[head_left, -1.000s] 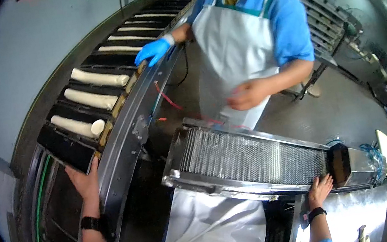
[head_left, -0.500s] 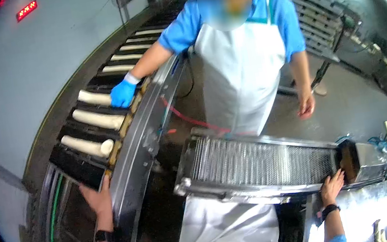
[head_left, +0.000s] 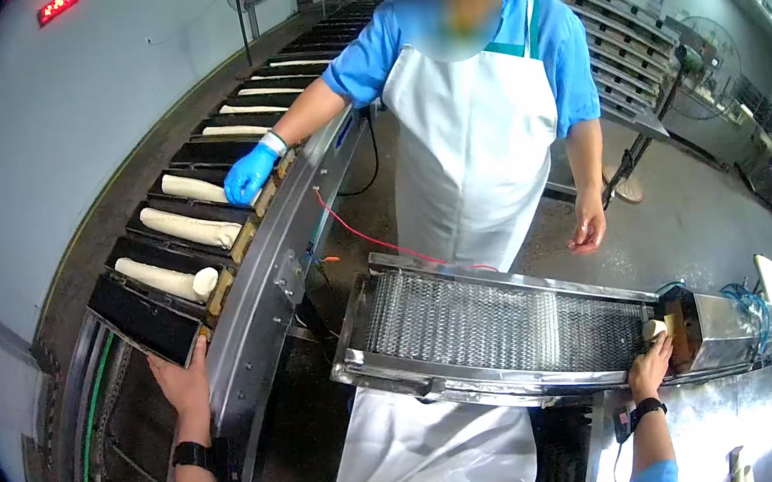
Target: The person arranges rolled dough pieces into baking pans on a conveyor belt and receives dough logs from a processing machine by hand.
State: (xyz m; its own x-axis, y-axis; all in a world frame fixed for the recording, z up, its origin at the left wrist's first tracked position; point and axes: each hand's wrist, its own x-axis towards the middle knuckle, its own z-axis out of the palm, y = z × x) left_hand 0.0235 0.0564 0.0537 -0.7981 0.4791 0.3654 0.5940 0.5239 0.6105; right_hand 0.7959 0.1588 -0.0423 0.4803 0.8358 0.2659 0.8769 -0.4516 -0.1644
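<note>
My left hand [head_left: 184, 384] grips the near end of a black trough-shaped tray [head_left: 148, 319], the closest one on the conveyor at left. In the tray beyond it lies a pale dough roll [head_left: 159, 277] with a bulging right end. My right hand [head_left: 651, 369] is at the right end of the mesh belt [head_left: 458, 315], its fingers extended beside a short pale piece of dough [head_left: 655, 330] at the machine's opening. The fingertips seem to touch that dough; exact contact is hard to see.
Across the belt stands a co-worker in a white apron [head_left: 474, 126]; their blue-gloved hand [head_left: 251, 173] touches a dough roll [head_left: 194, 188] in a farther tray. A metal conveyor rail [head_left: 259, 296] runs beside the trays. A metal machine housing [head_left: 728, 328] sits at right.
A dough piece has appeared at the machine's opening beside my right hand. The trays have shifted slightly toward me, with my left hand still on the nearest. The co-worker's gloved hand stays by the dough.
</note>
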